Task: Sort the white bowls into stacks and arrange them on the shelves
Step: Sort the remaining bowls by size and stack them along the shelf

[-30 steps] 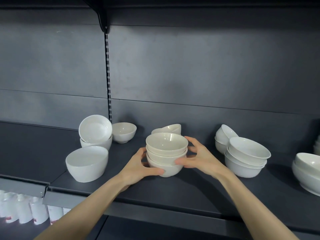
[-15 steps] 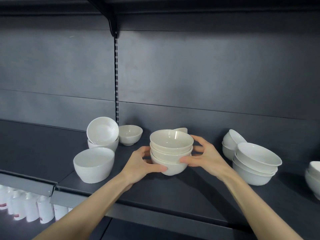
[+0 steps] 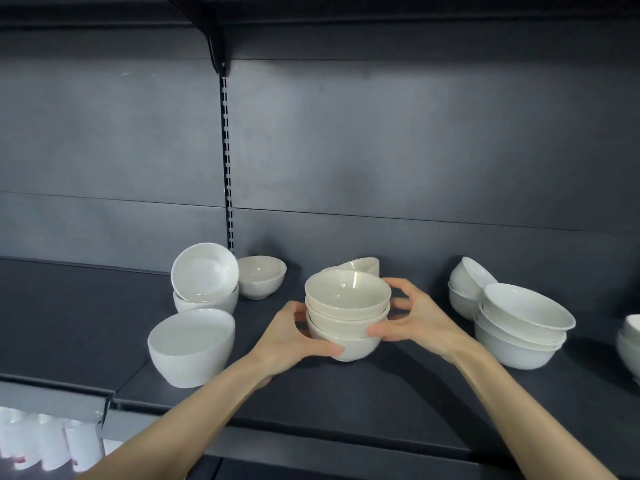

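Head view, left hand (image 3: 289, 341): wrapped around the left side of the stack of three bowls (image 3: 346, 313), thumb lying across the front of the bottom bowl.
Right hand (image 3: 419, 317): grasping the same stack from the right, thumb on the bottom bowl's rim, fingers spread behind the upper bowls.
Stack of three bowls: nested, cream-white, upright, mid-shelf; whether its base touches the shelf (image 3: 346, 403) cannot be told.
Tilted bowl (image 3: 363, 264): directly behind the stack, leaning on its side, mostly hidden.
Small bowl (image 3: 261, 276): upright, left of the stack, near the back panel.
Leaning pair (image 3: 205, 282): left of the small bowl, one bowl upright with another tipped on it, its opening facing the camera.
Large bowl (image 3: 190, 346): in front of the pair, near the shelf's front edge, tilted.
Wide bowl stack (image 3: 521, 327): right of the right hand, nested bowls tipped a little.
Back pair (image 3: 467, 289): behind the wide stack, top bowl tilted.
Edge bowls (image 3: 630, 341): at the right border, cut off.
Slotted upright (image 3: 228, 168): runs down the dark back panel.
Lower level: blurred white items (image 3: 45, 441) at bottom left.
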Motion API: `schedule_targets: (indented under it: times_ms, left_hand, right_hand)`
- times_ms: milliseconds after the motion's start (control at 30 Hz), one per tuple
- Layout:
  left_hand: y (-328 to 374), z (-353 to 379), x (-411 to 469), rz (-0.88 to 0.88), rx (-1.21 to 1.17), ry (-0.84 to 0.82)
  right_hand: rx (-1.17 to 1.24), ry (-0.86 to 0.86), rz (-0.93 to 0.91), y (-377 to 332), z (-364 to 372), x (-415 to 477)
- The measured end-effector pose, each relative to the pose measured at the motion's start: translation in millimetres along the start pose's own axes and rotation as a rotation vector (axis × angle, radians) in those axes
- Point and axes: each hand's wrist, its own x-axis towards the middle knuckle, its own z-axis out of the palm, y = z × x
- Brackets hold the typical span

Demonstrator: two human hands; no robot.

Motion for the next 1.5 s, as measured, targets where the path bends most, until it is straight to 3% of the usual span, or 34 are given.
schedule_targets:
  times_ms: [167, 333, 533, 833, 1133, 1300, 1500]
  left_hand:
    - [0, 5, -3, -0.01, 0.027, -0.026]
    - [14, -9, -8, 0.0, 0.149, -0.14]
    - [49, -49, -20, 0.057, 0.243, 0.036]
    - [73, -168, 50, 0.178, 0.344, 0.293]
    - [41, -223, 169, -0.015, 0.645, -0.114]
    - [16, -229, 205, -0.151, 0.624, -0.287]
    - [-4, -225, 223, -0.267, 0.544, -0.377]
  right_hand:
    - [-0.021, -0.008, 0.037, 2, -3, -3]
    - [-0.219, -0.026, 0.021, -21, -6, -10]
    - [-0.314, 0.159, -0.214, -58, 1, 11]
    - [-0.432, 0.059, -0.242, -86, 52, 109]
    - [-0.536, -0.023, -0.007, -72, 90, 195]
    - [-0.555, -0.135, 0.139, -58, 99, 221]
    - [-0.443, -0.245, 0.268, -41, 109, 245]
